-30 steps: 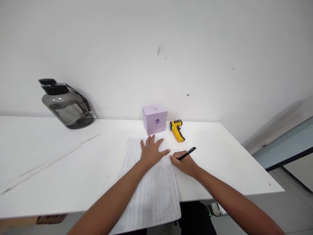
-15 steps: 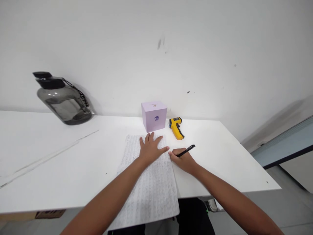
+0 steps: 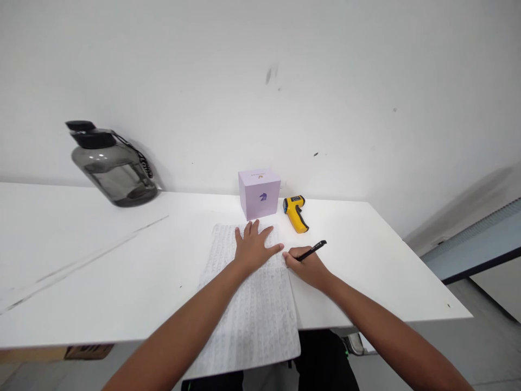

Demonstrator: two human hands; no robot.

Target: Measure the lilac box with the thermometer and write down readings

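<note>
My left hand (image 3: 253, 248) lies flat with fingers spread on a whitish sheet (image 3: 260, 320) covered in rows of small grey marks. The sheet's near end hangs past the table's front edge. A black pen (image 3: 312, 250) is gripped in my right hand (image 3: 306, 266), which rests at the sheet's right edge. The pen's tip is hidden behind the fingers. Just beyond my left fingertips stands a lilac box (image 3: 260, 198) with a dark purple emblem on its front. To its right lies a yellow and black infrared thermometer gun (image 3: 296, 215).
A large grey see-through water bottle (image 3: 116, 168) with a black lid and strap stands at the back left. The white table (image 3: 101, 293) meets a white wall behind. Below the table's front edge, a cardboard box (image 3: 87, 352) shows at the left.
The whole view has shifted slightly, so everything appears a little farther right. Both hands keep their places on and beside the sheet, and the pen stays in my right hand.
</note>
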